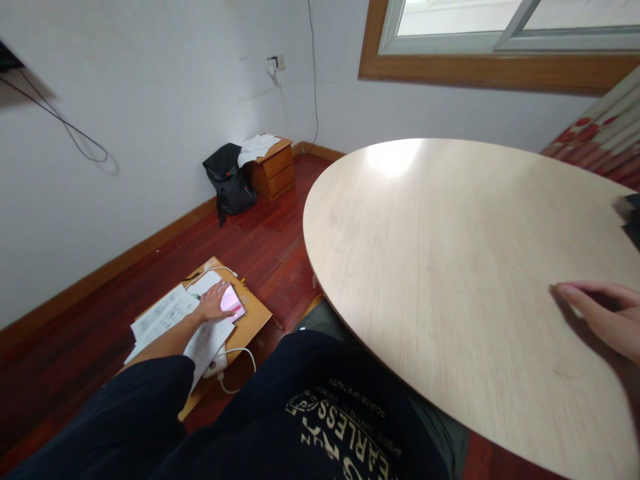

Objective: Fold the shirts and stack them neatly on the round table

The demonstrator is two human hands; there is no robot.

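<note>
My left hand (213,305) reaches down at the left to a smartphone (234,303) with a bright pink and white screen. Its thumb and fingers span the phone, which lies at or just above a low wooden stool-like surface (256,313). Printed papers (167,317) lie beneath my wrist and forearm. On the round pale wood table (425,267), my right hand (603,317) rests near the right edge of the view. Its thumb and forefinger tips come together, with nothing visible between them; the other fingers are mostly hidden.
A white power strip (216,365) and white cables are on the low surface. A black backpack (230,180) leans by a small wooden drawer cabinet (279,175) bearing white cloth or paper. A dark object (634,217) sits at the table's right. A floral curtain (600,133) hangs behind.
</note>
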